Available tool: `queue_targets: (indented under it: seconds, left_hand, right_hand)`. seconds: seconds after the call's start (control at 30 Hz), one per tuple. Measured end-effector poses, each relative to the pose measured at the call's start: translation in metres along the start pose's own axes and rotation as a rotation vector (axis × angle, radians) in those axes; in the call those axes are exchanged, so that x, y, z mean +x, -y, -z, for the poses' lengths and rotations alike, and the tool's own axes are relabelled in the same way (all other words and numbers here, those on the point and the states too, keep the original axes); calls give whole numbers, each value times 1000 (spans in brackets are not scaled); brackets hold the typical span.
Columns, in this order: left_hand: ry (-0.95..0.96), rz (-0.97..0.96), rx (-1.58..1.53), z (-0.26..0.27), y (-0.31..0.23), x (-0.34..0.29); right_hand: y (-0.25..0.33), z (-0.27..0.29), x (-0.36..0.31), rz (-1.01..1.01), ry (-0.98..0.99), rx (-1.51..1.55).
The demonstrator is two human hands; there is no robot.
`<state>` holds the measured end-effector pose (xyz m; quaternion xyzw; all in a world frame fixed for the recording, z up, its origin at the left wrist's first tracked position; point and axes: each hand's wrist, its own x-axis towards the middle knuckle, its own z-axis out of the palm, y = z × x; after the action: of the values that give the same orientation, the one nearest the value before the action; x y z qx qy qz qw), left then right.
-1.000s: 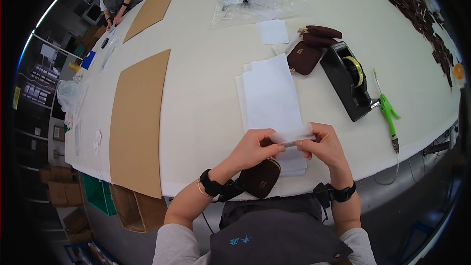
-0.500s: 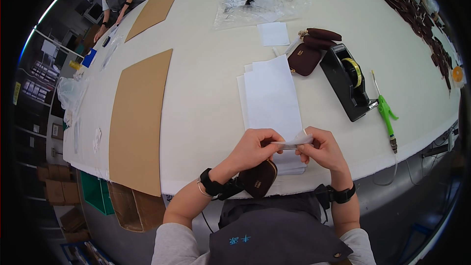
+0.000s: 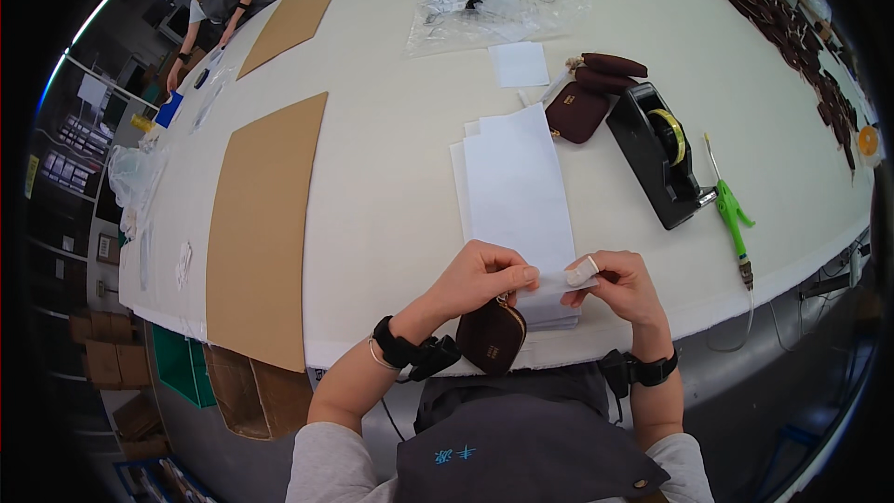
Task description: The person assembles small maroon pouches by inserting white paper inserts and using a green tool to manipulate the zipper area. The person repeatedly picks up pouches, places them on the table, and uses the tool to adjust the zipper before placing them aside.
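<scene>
- Head view: left hand (image 3: pixel 480 281) pinches the near end of a white paper sheet (image 3: pixel 515 188) between thumb and fingers; a dark brown pouch (image 3: pixel 491 336) hangs just below this hand at the table edge.
- Right hand (image 3: pixel 622 287) grips the same sheet end from the other side; one fingertip is wrapped in white tape.
- Sheet lies on top of a paper stack (image 3: pixel 463 177) at the near edge of the white table (image 3: pixel 391 158).
- Black tape dispenser (image 3: pixel 659 155) stands right of the stack; green tool (image 3: pixel 733 218) lies just beside it.
- Brown pouches (image 3: pixel 589 98) lie beyond the stack.
- Cardboard sheet (image 3: pixel 264 224) lies well left.
</scene>
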<state>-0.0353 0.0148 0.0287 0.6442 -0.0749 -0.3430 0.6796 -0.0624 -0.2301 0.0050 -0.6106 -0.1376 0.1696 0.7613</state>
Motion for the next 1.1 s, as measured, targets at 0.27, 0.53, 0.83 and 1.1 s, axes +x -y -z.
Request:
queue_targets:
  seconds: [0.27, 0.53, 0.83, 1.1]
  left_hand:
    - [-59, -32, 30, -1, 1, 1]
    - [-37, 67, -91, 9, 6, 2]
    - [31, 133, -233, 13, 16, 10]
    - [11, 188, -289, 11, 18, 11]
  right_hand:
    - [1, 14, -5, 147, -146, -152]
    - [12, -17, 9, 173, -215, -72]
    - [-2, 1, 9, 238, -80, -293]
    - [9, -16, 11, 312, -170, -316]
